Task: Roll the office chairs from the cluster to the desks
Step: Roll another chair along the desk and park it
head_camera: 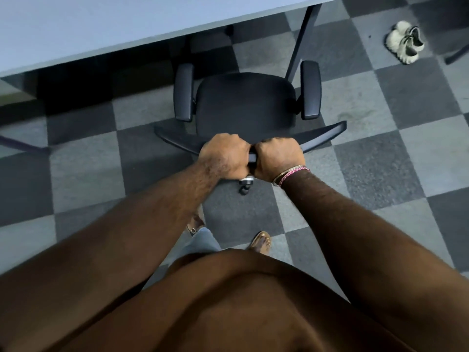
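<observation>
— Both hands, left [223, 154] and right [278, 158], are clenching the chair's [245, 105] backrest top, side by side.

— Where's it sitting?

— Just before the desk [101, 29], seat nearing its edge. It's probably rolling easily; gripping that stiff top rim is steering best.

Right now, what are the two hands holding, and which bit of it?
Both the left hand and the right hand grip the office chair by the top edge of its backrest, side by side at the middle.
</observation>
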The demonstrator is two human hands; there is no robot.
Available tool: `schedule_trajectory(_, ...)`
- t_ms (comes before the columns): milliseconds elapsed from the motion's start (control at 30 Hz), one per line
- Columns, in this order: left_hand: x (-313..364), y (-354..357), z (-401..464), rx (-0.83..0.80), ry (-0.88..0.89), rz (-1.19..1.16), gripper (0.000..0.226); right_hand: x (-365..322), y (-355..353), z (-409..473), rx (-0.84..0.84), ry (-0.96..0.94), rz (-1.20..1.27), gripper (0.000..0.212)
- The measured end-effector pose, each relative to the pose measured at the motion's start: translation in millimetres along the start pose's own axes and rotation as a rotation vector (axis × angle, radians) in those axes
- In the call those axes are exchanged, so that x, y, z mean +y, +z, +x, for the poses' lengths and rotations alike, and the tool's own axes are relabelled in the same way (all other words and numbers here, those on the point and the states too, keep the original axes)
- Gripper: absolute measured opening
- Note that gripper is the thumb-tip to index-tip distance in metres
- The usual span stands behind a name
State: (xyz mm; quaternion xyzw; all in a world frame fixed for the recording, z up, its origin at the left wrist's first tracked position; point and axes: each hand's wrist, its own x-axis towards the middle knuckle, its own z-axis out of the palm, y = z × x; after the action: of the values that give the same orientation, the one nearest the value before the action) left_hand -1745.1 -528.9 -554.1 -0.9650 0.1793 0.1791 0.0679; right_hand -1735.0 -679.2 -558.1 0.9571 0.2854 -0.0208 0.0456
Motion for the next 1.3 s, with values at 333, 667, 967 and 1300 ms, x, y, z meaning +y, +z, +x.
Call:
schedule_trajectory(333,-5.7,-16.7,47.2,0.020,-0.034,-0.070,0.022,47.9,5.9,42.7,0.049,-0.123,-0.021,0.030)
schedule_trajectory(667,-85.3,-52.1,148.2,0.023,-0.053,-0.031,0.024,88.9,0.4,170.0,0.042,-0.128,0.018,0.034)
schedule_trajectory(967,-132.5,-83.6,233.1,0.007,-0.107,-0.155,0.013,141.2,-7.7,268.7,0.036,-0.193,-0.026,0.038)
schedule_trajectory(1300,-160.2,-113.6,295.7,-0.027,-0.164,-0.184,0.017,184.7,-13.6,339.5,0.010,-0.264,-0.021,0.036)
